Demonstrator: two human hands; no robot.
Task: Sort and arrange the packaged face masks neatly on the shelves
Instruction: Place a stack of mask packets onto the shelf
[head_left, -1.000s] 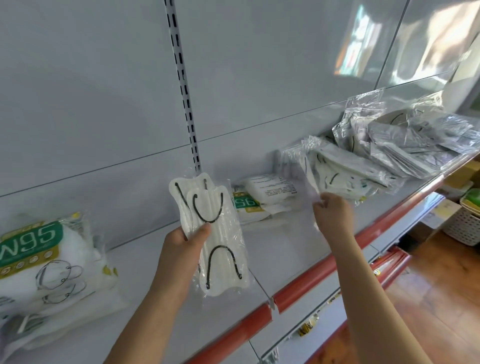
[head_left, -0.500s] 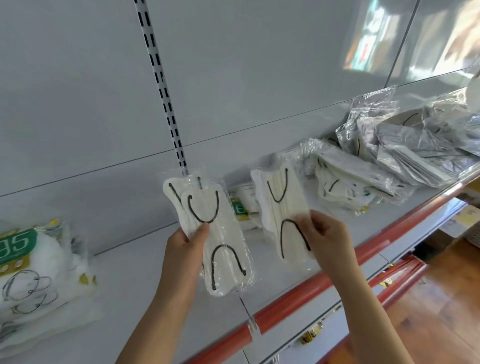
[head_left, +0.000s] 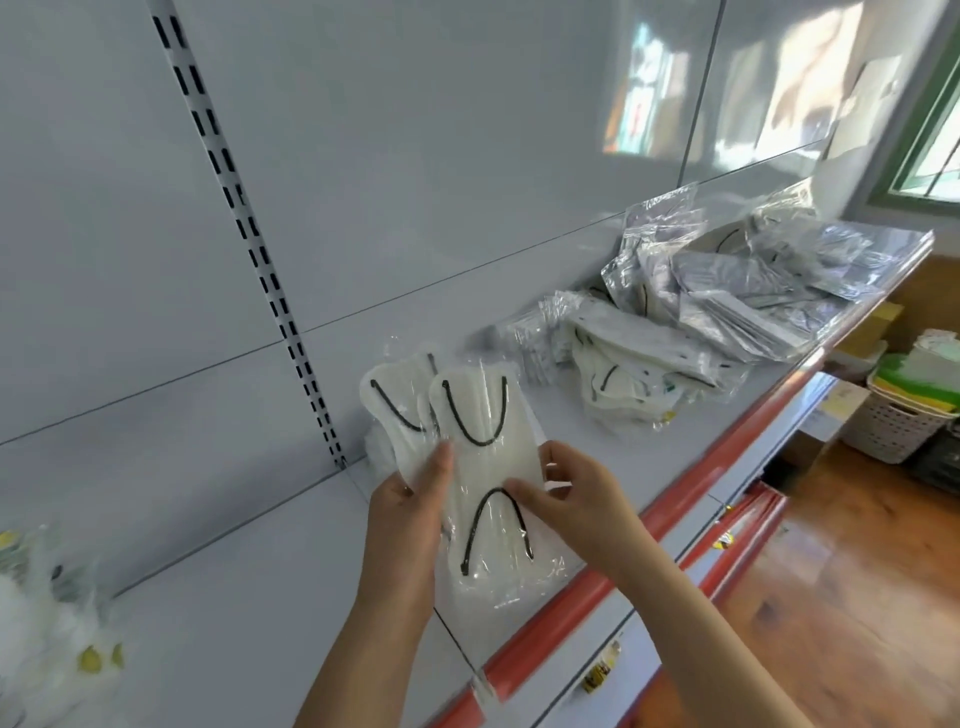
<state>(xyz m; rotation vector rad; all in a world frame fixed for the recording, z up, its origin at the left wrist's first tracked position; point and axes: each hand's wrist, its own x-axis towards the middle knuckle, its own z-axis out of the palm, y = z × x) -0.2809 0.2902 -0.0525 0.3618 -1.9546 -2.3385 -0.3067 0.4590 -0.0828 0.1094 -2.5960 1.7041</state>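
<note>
Above the grey shelf (head_left: 260, 597) I hold two clear packets of white face masks with black ear loops. The front packet (head_left: 488, 467) overlaps the back packet (head_left: 389, 410), which shows behind it at the upper left. My left hand (head_left: 405, 525) grips both packets from the left, thumb on the front. My right hand (head_left: 576, 499) pinches the front packet's right edge. Further right on the shelf lies a loose heap of mask packets (head_left: 649, 374), and beyond it a pile of silvery packets (head_left: 743, 280).
Bagged white masks (head_left: 47, 623) sit at the shelf's far left. A slotted upright (head_left: 260, 244) runs down the back panel. The shelf has a red front edge (head_left: 623, 566). A white basket (head_left: 898, 415) stands on the wooden floor at the right.
My right hand pulled a packet off the shelf heap, carried it left, and laid it over the packet in my left hand. The view swung right.
</note>
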